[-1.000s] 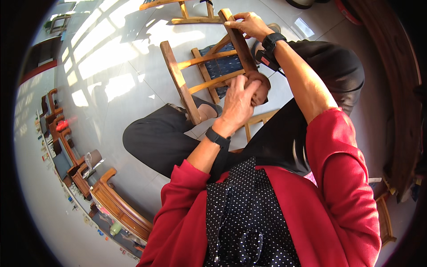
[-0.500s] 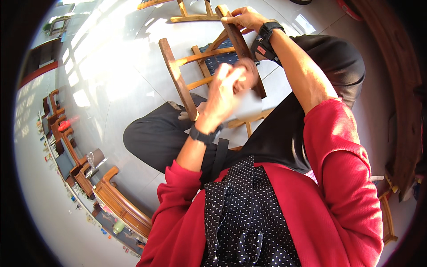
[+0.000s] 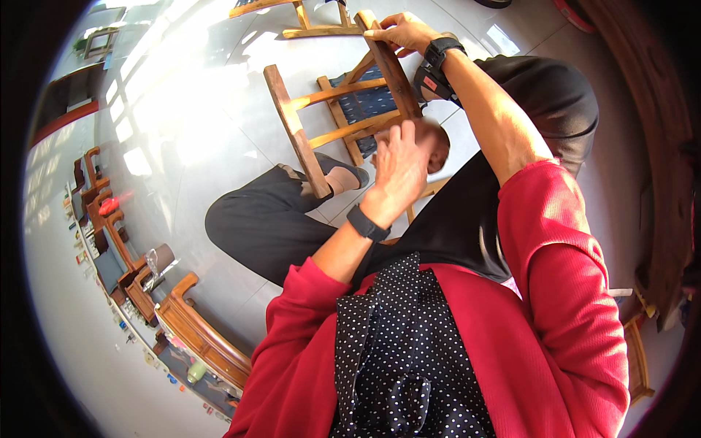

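Between my knees stands a small wooden stool (image 3: 393, 69), tilted, with a dark blue patterned seat (image 3: 358, 102) and lighter crossbars. My right hand (image 3: 409, 33) grips the upper end of its darker right-hand rail, thumb on the near face and fingers behind. Lower along that same rail, my left hand (image 3: 401, 157) is closed over a crumpled brown cloth-like piece (image 3: 436, 150), blurred by motion. What it is made of I cannot tell. The rail's lower end is hidden behind this hand. The left rail (image 3: 296, 128) of the stool is untouched.
Another wooden stool (image 3: 321, 32) stands on the tiled floor beyond. Wooden furniture (image 3: 201, 332) with a green bottle (image 3: 196, 371) lines the left side. A large dark brown wooden piece (image 3: 650, 95) curves along the right. My shod foot (image 3: 347, 177) rests near the stool.
My left hand has slid down and to the right along the rail with the brown piece. My right hand keeps its hold at the top, and the stool has barely shifted.
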Demonstrator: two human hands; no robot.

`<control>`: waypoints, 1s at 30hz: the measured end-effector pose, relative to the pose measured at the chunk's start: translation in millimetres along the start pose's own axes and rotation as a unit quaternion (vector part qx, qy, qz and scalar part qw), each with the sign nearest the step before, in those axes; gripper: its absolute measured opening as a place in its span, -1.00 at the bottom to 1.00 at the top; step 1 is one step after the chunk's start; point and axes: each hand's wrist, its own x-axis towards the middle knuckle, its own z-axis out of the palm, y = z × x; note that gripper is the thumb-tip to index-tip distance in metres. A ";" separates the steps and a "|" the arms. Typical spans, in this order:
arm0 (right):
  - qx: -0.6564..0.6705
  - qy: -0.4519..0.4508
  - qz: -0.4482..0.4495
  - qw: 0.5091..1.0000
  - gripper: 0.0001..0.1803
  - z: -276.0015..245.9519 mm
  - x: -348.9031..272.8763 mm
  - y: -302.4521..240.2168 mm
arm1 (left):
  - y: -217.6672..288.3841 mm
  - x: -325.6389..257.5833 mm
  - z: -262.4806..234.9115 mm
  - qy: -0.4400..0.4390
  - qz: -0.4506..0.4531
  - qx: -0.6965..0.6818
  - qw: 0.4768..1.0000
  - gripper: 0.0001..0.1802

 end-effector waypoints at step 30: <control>0.160 0.062 0.095 0.981 -0.47 80.4 -170.6 60.9 | -41.4 73.3 4.1 0.186 -0.090 -0.071 0.976 -0.47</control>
